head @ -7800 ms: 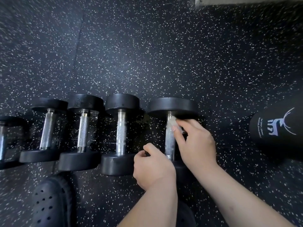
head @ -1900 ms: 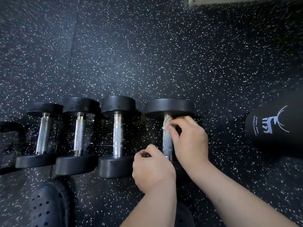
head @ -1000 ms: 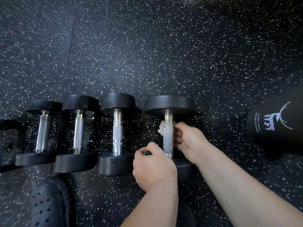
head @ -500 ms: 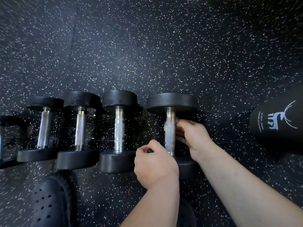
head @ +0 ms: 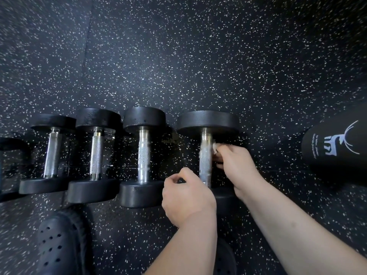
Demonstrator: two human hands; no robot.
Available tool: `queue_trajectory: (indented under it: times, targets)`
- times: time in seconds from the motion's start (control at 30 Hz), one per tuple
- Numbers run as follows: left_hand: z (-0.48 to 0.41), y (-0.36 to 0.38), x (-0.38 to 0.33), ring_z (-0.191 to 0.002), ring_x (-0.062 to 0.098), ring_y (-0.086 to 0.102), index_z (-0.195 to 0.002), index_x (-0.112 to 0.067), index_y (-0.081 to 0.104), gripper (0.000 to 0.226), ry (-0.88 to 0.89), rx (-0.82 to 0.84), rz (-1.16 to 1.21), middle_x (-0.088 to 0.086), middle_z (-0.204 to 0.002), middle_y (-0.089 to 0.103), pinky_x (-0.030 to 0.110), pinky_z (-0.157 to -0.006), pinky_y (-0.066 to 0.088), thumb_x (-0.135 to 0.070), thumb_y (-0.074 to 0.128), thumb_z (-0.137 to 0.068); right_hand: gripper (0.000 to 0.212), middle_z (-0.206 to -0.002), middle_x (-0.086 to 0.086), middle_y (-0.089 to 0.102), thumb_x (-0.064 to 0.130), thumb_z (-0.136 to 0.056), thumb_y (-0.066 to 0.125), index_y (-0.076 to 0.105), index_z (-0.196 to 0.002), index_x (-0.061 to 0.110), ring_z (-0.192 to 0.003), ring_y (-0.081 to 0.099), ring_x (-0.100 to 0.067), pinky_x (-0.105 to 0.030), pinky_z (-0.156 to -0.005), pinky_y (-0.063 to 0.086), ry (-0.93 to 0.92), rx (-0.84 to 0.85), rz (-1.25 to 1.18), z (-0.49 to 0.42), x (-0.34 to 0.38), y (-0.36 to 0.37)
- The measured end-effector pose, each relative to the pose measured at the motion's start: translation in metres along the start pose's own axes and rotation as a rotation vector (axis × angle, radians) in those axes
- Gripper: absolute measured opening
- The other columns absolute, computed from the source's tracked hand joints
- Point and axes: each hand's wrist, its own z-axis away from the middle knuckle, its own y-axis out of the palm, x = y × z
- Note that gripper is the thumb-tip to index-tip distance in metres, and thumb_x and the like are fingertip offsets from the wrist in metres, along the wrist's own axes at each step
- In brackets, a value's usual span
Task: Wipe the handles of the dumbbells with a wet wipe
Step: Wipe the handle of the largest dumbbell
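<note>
Since the view taken 1.9 s ago, the right grip [head: 236,165] has moved from over the far end of the handle [head: 205,165] to its right side, and the wet wipe [head: 214,148] has gone with it. The left grip [head: 186,197] has kept its place.

Reference item: the rightmost dumbbell [head: 208,121]. It lies on the speckled rubber floor [head: 198,56], with its handle running away from the person.

1. Right grip: the fingers are curled against the right side of the handle, in its far half. They pinch the wet wipe against the knurled metal. Only a small white fold of the wipe shows, between the fingertips and the handle, just short of the far head.
2. Left grip: the fingers are curled over the near head of the rightmost dumbbell and hold it. This hand hides most of the near head.
3. Left of the rightmost dumbbell, three more lie parallel to it in a row. The second dumbbell [head: 144,155] is nearest, then the third dumbbell [head: 96,153], then the fourth dumbbell [head: 52,153]. Neither grip touches them.
4. A black cylinder with a white stag logo [head: 333,151] lies well to the right of the rightmost dumbbell.
5. A black perforated clog [head: 59,241] lies to the left of the rightmost dumbbell, closer to the person.
</note>
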Motion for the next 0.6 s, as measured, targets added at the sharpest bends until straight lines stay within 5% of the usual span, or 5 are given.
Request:
queue_trajectory:
  times: [0.07,0.2,0.37,0.6]
  targets:
    - [0.000,0.000,0.000,-0.093,0.023,0.058,-0.107,-0.028,0.066,0.032,0.002,-0.001,0.003,-0.004,-0.102,0.067,0.036,-0.076,0.039,-0.047,0.042,-0.097,0.038,-0.090,0.002,0.080,0.050,-0.092,0.054,0.080,-0.095,0.022,-0.098,0.075,-0.025,-0.053,-0.096,0.058,-0.090,-0.056,0.129,0.004,-0.001,-0.004]
    - [0.000,-0.001,-0.001,-0.095,0.024,0.059,-0.104,-0.028,0.067,0.031,0.012,-0.006,0.014,-0.004,-0.102,0.069,0.037,-0.078,0.040,-0.047,0.044,-0.095,0.013,-0.082,0.020,0.076,0.043,-0.094,0.071,0.082,-0.100,0.041,-0.082,0.070,-0.004,-0.012,-0.073,0.049,-0.302,-0.189,0.463,0.015,0.004,-0.013]
    - [0.000,0.000,-0.001,-0.091,0.022,0.057,-0.105,-0.029,0.067,0.031,-0.001,-0.009,0.023,-0.006,-0.097,0.066,0.037,-0.077,0.040,-0.046,0.044,-0.095,0.009,-0.094,0.018,0.070,0.034,-0.092,0.078,0.082,-0.099,0.034,-0.084,0.066,-0.005,-0.035,-0.081,0.055,-0.555,-0.246,0.556,0.016,0.003,-0.004]
    - [0.001,0.000,-0.003,-0.079,0.016,0.051,-0.110,-0.028,0.065,0.032,-0.042,-0.025,0.068,-0.016,-0.082,0.053,0.036,-0.076,0.037,-0.047,0.042,-0.099,0.013,-0.100,0.012,0.060,0.036,-0.097,0.071,0.080,-0.107,0.035,-0.091,0.060,-0.014,-0.036,-0.074,0.053,-0.697,-0.174,0.754,0.008,0.000,0.002]
